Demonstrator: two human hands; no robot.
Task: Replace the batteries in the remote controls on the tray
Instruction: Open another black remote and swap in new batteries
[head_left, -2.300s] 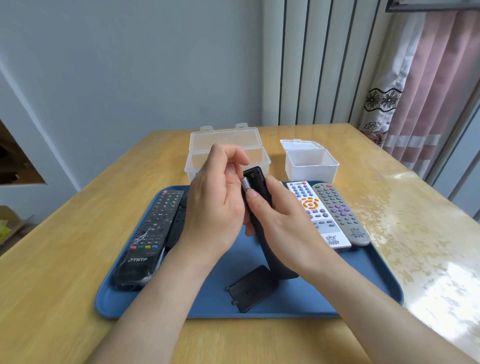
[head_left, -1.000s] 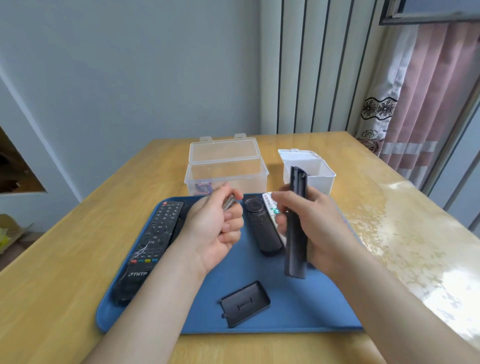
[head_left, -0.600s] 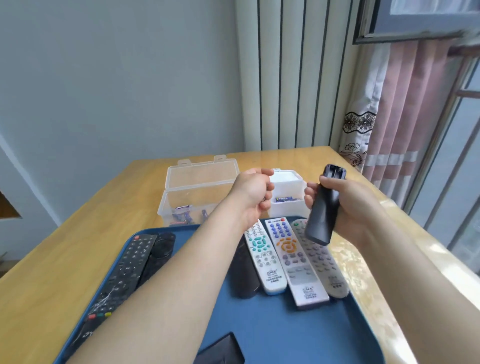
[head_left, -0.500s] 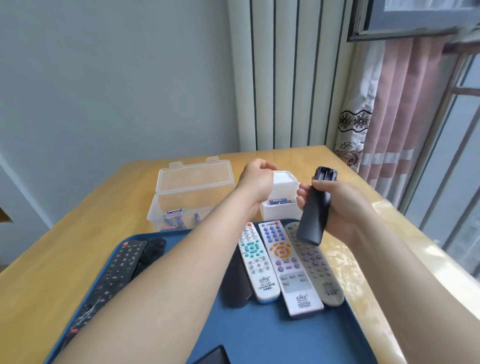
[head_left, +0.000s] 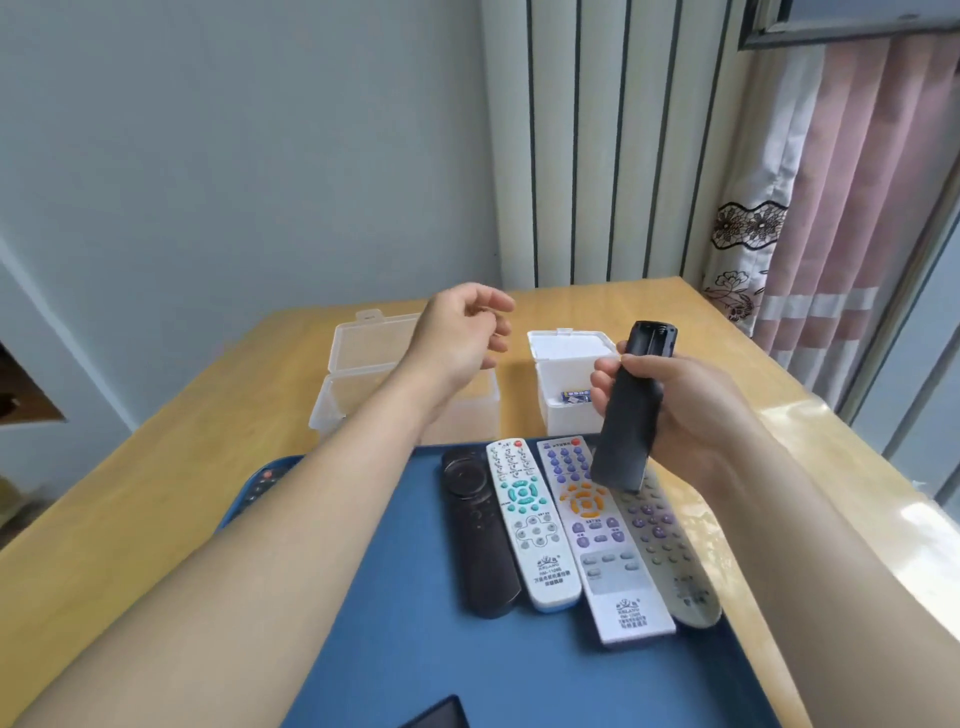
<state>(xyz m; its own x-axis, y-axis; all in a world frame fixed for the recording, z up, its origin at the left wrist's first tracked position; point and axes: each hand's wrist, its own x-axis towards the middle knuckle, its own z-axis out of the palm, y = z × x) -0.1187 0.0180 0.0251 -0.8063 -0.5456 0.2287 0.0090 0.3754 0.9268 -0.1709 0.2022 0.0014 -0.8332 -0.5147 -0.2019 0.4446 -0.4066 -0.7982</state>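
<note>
The right hand (head_left: 691, 410) grasps a long black remote (head_left: 626, 415), with its fingers (head_left: 602, 382) curled round the smooth plastic body. The remote stands almost upright, above the far right part of the tray. Its top end shows an open, hollow battery slot (head_left: 652, 332).

The left hand (head_left: 462, 332) hovers above a clear plastic box (head_left: 363, 374) at 12 o'clock from the tray. Its fingers (head_left: 498, 332) are loose and gently bent, released, and seem to hold nothing, though the palm faces away.

The blue tray (head_left: 415, 649) is flat and smooth and sits on a shiny yellow wooden counter (head_left: 156, 493). Four remotes lie on it side by side, close together (all with their buttons up). From 9 o'clock to 3 o'clock they are a slim black remote (head_left: 475, 535) with a round ring, a white remote (head_left: 530, 525) with green buttons, a wider white remote (head_left: 605, 551) with orange and purple buttons, and a grey remote (head_left: 670, 551) with rounded ends.

At 1 o'clock from the tray stands a small square white box (head_left: 566, 421) with its lid tipped back. Blue batteries (head_left: 575, 397) lie inside it.

A flat black battery cover (head_left: 436, 719) peeks in at 6 o'clock on the tray.
</note>
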